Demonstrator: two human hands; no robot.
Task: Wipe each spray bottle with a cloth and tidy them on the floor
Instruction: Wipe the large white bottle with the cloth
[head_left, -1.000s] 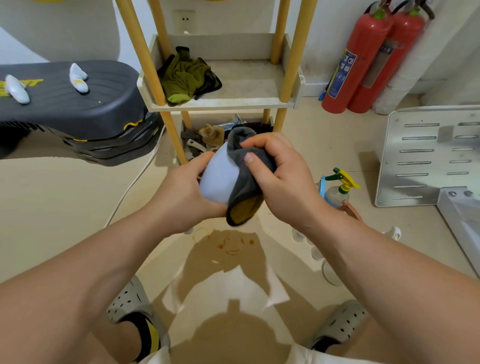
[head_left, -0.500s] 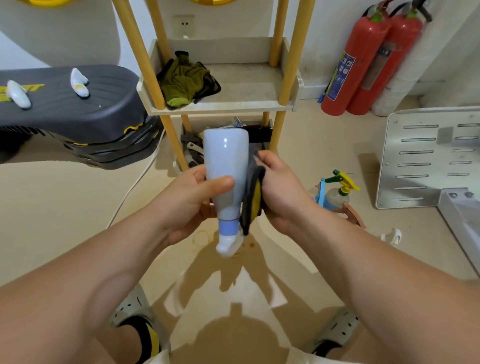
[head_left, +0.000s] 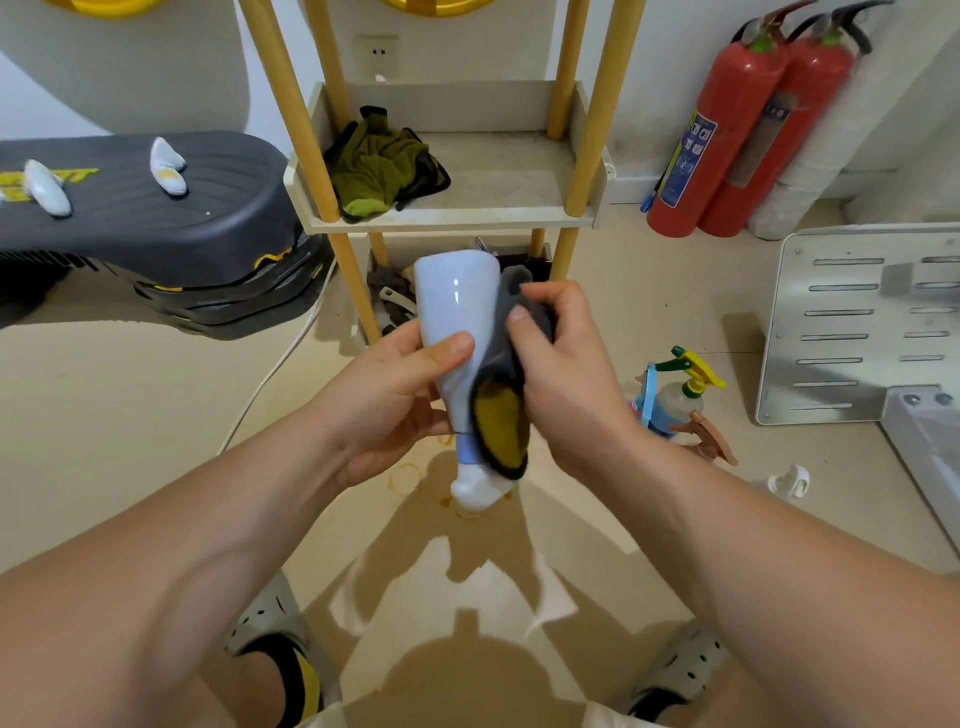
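Note:
I hold a pale blue-white spray bottle (head_left: 456, 312) upside down in mid-air, its white nozzle pointing at the floor. My left hand (head_left: 395, 395) grips the bottle's narrow lower body, thumb across the front. My right hand (head_left: 566, 374) pinches a grey cloth with a yellow underside (head_left: 501, 415) and presses it against the bottle's right side. On the floor to the right stand a clear spray bottle with a yellow-green trigger (head_left: 680, 389) and a brown trigger bottle (head_left: 709, 441), partly hidden by my right arm.
A yellow-legged shelf (head_left: 493, 218) with a green rag (head_left: 384, 166) stands straight ahead. Dark grey equipment (head_left: 156, 234) sits at left, two red fire extinguishers (head_left: 748, 135) at back right, a metal panel (head_left: 857, 322) at right. A white cord (head_left: 270, 374) crosses the floor.
The bottle went from cloth-covered to upturned with its nozzle down. My right hand has slid the cloth up along the bottle's right side.

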